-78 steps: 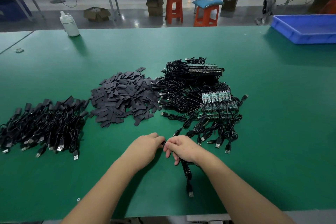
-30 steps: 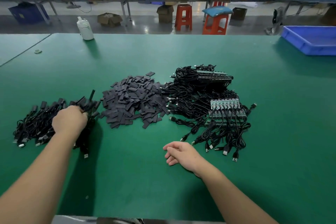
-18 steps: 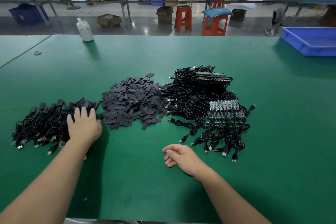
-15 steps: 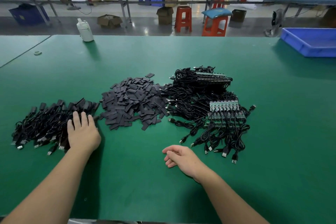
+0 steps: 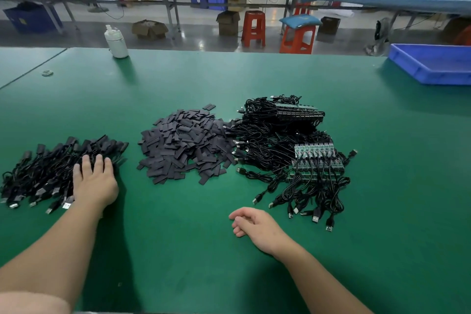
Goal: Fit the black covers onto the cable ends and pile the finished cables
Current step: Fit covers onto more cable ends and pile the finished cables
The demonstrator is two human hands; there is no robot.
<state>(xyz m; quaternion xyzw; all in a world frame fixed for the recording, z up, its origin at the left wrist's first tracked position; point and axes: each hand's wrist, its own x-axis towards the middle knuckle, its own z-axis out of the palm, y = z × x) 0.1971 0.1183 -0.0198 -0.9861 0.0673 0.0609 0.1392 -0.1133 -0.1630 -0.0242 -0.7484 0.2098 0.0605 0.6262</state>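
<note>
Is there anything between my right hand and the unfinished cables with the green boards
Nothing visible. Your right hand rests open on bare green table, and the unfinished cables lie just ahead and to its right, with their nearest plugs pointing towards you.

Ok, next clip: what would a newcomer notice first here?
Three black heaps on the green table: covers in the middle, bare cables with green boards to their right, finished cables at left. The left hand rests flat on the finished pile; the right hand lies idle near the front.

Two hands, three black heaps, two red stools, one white bottle, one blue tray.
</note>
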